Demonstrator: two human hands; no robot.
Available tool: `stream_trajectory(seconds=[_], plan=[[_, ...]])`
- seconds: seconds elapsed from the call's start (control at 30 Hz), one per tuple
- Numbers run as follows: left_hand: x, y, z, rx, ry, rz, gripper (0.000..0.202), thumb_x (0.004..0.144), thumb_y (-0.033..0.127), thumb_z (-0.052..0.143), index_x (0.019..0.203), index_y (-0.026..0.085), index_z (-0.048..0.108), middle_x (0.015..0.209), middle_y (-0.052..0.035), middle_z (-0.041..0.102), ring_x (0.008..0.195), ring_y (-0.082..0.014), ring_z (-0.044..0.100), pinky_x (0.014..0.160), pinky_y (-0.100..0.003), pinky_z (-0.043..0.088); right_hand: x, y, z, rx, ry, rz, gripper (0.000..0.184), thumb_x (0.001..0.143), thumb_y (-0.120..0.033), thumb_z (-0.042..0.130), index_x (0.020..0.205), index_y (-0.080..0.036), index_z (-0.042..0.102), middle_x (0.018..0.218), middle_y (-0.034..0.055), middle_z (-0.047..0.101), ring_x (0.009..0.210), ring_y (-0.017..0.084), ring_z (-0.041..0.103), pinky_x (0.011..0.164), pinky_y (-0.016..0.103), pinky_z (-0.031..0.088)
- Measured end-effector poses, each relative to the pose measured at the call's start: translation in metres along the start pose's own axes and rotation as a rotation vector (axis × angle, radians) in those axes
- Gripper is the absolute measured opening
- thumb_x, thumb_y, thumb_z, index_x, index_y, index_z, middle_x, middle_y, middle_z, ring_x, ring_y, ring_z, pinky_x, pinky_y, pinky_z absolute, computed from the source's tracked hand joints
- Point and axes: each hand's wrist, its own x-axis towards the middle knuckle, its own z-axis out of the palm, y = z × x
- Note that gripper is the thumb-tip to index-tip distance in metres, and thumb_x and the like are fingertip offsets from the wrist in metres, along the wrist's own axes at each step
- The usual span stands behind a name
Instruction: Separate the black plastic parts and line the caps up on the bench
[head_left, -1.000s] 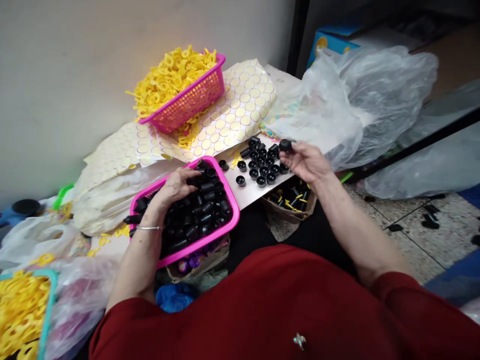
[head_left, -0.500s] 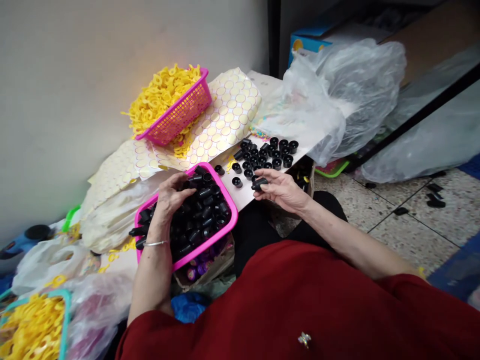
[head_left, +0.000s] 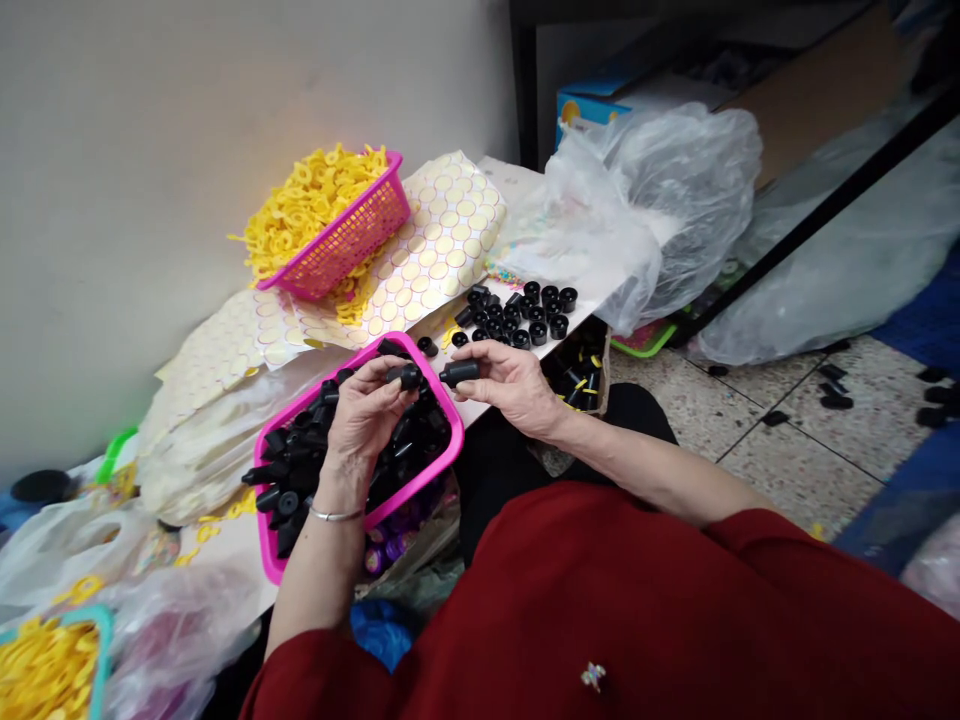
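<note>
Over the pink basket of black plastic pieces, my left hand pinches a small black plastic piece. My right hand holds a black bottle-shaped piece just beyond the basket's right rim, its narrow end towards the left hand. The two held pieces are close together but apart. Beyond the right hand, several round black caps stand in a cluster on the white board.
A pink basket heaped with yellow plastic pieces leans by the wall on sticker sheets. Clear plastic bags lie at the back right. A box of black and yellow pieces stands below the board. Black pieces lie on the floor.
My left hand has come up out of the basket with a black piece and moved right. My right hand has moved left, bringing its black piece towards it.
</note>
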Motion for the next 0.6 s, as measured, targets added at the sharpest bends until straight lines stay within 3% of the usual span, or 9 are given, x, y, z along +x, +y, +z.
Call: stream_trajectory(seconds=[0.1,0.17,0.23,0.3,0.4,0.5,0.6], plan=[[0.002,0.008,-0.019,0.224,0.082,0.036,0.036,0.046,0.027,0.090,0.077,0.018,0.074,0.071,-0.0013,0.070,0.061,-0.0122,0.062,0.059,-0.023,0.051,-0.004,0.000,-0.007,0.059,0.032,0.075,0.043,0.060,-0.033,0.088,0.094,-0.018,0.066,0.085,-0.0001,0.068,0.071,0.011,0.064,0.067,0.027,0.057],[0.002,0.013,-0.039,0.487,0.114,-0.014,0.033,0.049,0.027,0.087,0.077,0.017,0.074,0.071,-0.0022,0.069,0.066,-0.0161,0.063,0.064,-0.028,0.052,-0.009,0.001,-0.016,0.054,0.080,0.128,0.043,0.059,-0.031,0.089,0.093,-0.018,0.066,0.085,0.0000,0.069,0.069,0.010,0.064,0.064,0.027,0.057],[0.001,0.015,-0.059,0.790,0.089,-0.069,0.033,0.052,0.029,0.083,0.082,0.017,0.075,0.081,-0.0045,0.070,0.076,-0.0216,0.064,0.072,-0.034,0.053,-0.015,0.004,-0.026,0.022,0.135,0.175,0.041,0.059,-0.029,0.088,0.092,-0.017,0.067,0.081,-0.0007,0.069,0.064,0.009,0.063,0.060,0.025,0.056],[0.000,0.011,-0.070,1.051,0.046,-0.039,0.036,0.057,0.030,0.078,0.091,0.017,0.075,0.100,-0.0075,0.070,0.091,-0.0263,0.063,0.083,-0.040,0.052,-0.022,0.008,-0.036,-0.009,0.179,0.213,0.039,0.059,-0.027,0.087,0.091,-0.016,0.067,0.075,-0.0016,0.068,0.061,0.008,0.062,0.055,0.022,0.054],[0.003,-0.004,-0.067,1.280,-0.009,0.107,0.037,0.065,0.027,0.069,0.101,0.019,0.073,0.115,-0.0083,0.066,0.105,-0.0294,0.059,0.095,-0.044,0.046,-0.029,0.013,-0.043,-0.043,0.198,0.248,0.038,0.059,-0.027,0.087,0.090,-0.015,0.067,0.075,-0.0012,0.069,0.060,0.008,0.061,0.052,0.021,0.052],[0.014,-0.021,-0.055,1.431,-0.086,0.205,0.029,0.069,0.019,0.061,0.095,0.021,0.072,0.106,-0.0085,0.068,0.103,-0.0309,0.057,0.094,-0.045,0.045,-0.033,0.017,-0.043,-0.060,0.186,0.279,0.037,0.059,-0.026,0.086,0.089,-0.015,0.067,0.072,-0.0012,0.068,0.060,0.009,0.062,0.052,0.021,0.052],[0.027,-0.031,-0.051,1.502,-0.099,0.221,0.018,0.071,0.017,0.059,0.083,0.021,0.071,0.092,-0.0096,0.068,0.097,-0.0318,0.056,0.090,-0.046,0.044,-0.037,0.018,-0.042,-0.065,0.180,0.302,0.037,0.059,-0.025,0.086,0.089,-0.014,0.067,0.071,-0.0009,0.068,0.060,0.009,0.062,0.053,0.022,0.052]])
